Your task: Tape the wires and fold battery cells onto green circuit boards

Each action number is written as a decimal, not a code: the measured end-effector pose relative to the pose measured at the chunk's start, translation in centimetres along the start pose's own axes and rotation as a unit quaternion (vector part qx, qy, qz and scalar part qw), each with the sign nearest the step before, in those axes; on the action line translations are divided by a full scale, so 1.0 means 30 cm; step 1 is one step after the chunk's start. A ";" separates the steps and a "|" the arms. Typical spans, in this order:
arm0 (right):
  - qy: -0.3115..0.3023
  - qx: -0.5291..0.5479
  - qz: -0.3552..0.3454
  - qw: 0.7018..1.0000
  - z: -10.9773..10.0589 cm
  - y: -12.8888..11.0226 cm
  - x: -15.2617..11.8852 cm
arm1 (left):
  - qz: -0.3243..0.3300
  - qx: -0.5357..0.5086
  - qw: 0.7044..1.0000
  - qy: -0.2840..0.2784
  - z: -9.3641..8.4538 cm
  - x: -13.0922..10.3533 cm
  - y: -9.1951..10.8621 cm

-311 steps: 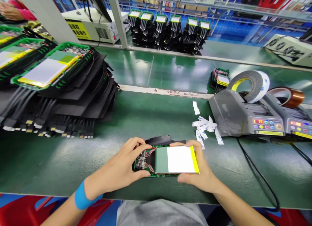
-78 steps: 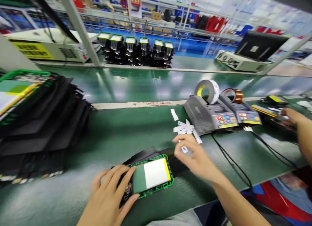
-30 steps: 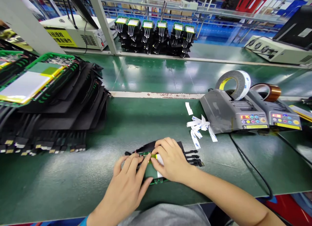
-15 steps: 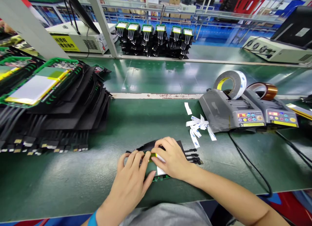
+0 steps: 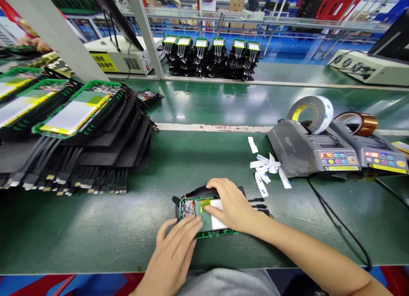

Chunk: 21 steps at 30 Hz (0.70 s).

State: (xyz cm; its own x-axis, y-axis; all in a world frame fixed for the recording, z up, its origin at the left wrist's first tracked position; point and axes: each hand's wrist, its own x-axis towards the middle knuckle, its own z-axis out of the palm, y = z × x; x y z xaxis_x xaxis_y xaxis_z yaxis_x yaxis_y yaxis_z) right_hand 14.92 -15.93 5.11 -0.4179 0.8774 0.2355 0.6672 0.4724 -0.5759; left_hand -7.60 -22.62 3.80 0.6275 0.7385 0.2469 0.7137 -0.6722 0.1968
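Observation:
In front of me on the bench lies an open power bank (image 5: 206,222), with a green rim, a white battery (image 5: 217,219) and a small circuit board (image 5: 187,208) at its left end. My right hand (image 5: 232,209) grips it from the right, thumb on the battery's yellow-taped end and fingers over the far edge. My left hand (image 5: 175,245) rests with outstretched fingers on its near left part. A black flap shows behind the power bank, and short black cables (image 5: 260,207) stick out to the right. My right palm hides part of the battery.
Stacked power banks (image 5: 76,113) with black panels and cables stand at the left. White tape strips (image 5: 263,166) lie beyond my right hand, beside two tape dispensers (image 5: 315,149). A black cord (image 5: 338,223) crosses the bench at right. More units (image 5: 211,57) stand on the back shelf.
My left hand has slid toward me and off the circuit board, which now shows. My right hand stays on the power bank. The whole view has shifted slightly.

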 end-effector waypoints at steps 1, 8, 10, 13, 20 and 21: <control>-0.023 0.000 0.003 1.000 -0.019 0.006 0.003 | -0.005 -0.013 1.000 0.013 0.002 -0.012 -0.002; -0.194 -0.086 -0.041 0.976 -0.101 0.053 0.072 | -0.175 -0.097 0.980 0.017 0.052 -0.007 -0.013; -0.218 -0.088 -0.043 0.971 -0.094 0.060 0.104 | -0.185 -0.127 0.974 0.007 0.061 0.009 -0.019; -0.241 -0.078 -0.053 0.966 -0.083 0.071 0.144 | -0.191 -0.153 0.969 0.011 0.056 0.019 -0.028; -0.231 -0.020 -0.016 0.973 -0.103 0.036 0.091 | -0.104 -0.126 0.985 0.049 0.103 -0.011 -0.059; -0.217 0.005 0.007 0.976 -0.103 0.028 0.069 | -0.093 -0.131 0.985 0.062 0.125 -0.013 -0.067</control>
State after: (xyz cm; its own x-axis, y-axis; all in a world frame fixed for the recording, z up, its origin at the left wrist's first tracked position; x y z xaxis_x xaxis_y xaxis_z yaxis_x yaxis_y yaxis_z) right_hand 16.53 -13.46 7.53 -0.6323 0.7644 -0.1259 0.6698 0.4579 -0.5845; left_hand -8.11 -21.38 -0.24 0.4384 0.8490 0.2949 0.6980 -0.5283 0.4835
